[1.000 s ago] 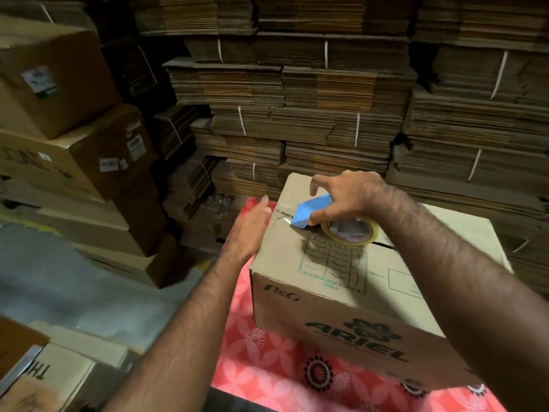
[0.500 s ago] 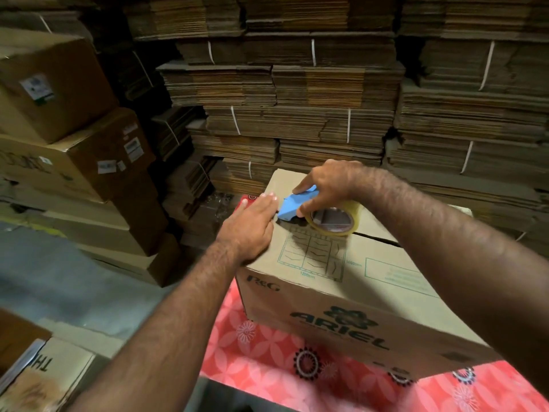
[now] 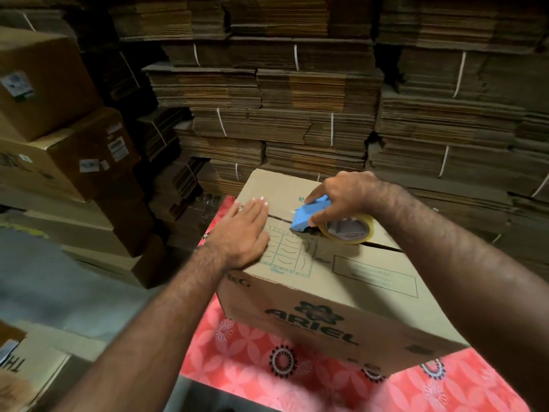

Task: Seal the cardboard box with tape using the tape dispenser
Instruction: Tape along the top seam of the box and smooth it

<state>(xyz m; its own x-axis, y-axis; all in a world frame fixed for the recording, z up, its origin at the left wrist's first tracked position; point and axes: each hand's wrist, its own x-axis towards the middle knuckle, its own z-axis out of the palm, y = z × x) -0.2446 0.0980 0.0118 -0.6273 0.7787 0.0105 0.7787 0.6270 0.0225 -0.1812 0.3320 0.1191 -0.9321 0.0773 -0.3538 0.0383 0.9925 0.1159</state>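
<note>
Nearest to me I see a red flowered cloth (image 3: 312, 379), and the cardboard box (image 3: 326, 295) stands on it with ARIEL printed on the side facing me. My left hand (image 3: 243, 230) lies flat on the box top near its left edge, fingers straight and pressed down across the flap seam, holding nothing. Just to the right of it, the blue tape dispenser (image 3: 306, 217) sits on the seam, its nose pointing at my left fingers with only a narrow gap between them. My right hand (image 3: 347, 194) grips the dispenser from above, thumb and fingers curled around it, and the tape roll (image 3: 350, 228) shows below the palm, resting on the top. To the right of the roll the two flaps stand slightly apart, leaving a dark slit. I cannot see what is inside the box, and clear tape on the seam is hard to make out. At far left, closed labelled cartons (image 3: 59, 138) are stacked. Behind everything rise bundles of flattened cardboard (image 3: 297, 114) tied with white straps.
</note>
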